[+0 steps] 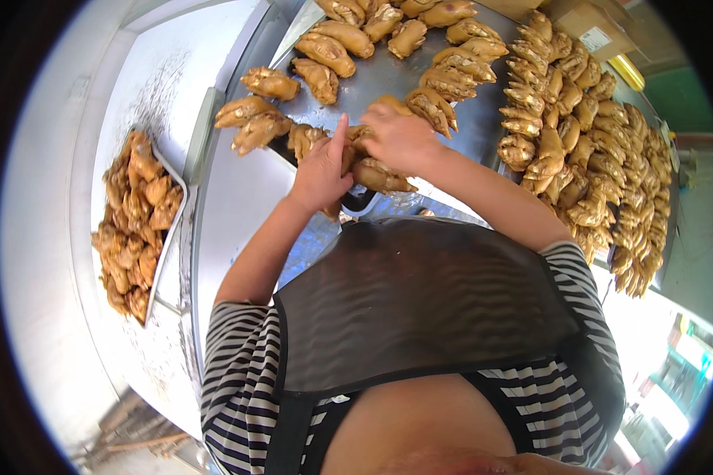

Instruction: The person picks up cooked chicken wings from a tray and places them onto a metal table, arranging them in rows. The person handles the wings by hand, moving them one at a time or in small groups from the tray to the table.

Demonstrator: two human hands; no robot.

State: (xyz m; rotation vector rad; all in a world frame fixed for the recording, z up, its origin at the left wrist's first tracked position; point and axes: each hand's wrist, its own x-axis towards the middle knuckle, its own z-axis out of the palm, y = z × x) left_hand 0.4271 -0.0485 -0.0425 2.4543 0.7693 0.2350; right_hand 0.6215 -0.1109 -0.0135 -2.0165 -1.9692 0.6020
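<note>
Glossy brown cooked pig's trotters lie in loose rows on a steel table before me. Over the trotters at its near edge is my left hand, index finger stretched out; whether its lower fingers grip one cannot be told. Just to the right, my right hand is blurred, bent over the trotters with its fingertips hidden among them. One trotter lies below both hands, at the rim of a dark container that is mostly hidden.
At the right, many trotters are stacked in dense rows. A metal tray heaped with brown meat pieces stands at the left on a white surface. Cardboard boxes bearing a label and a yellow roll are at the upper right.
</note>
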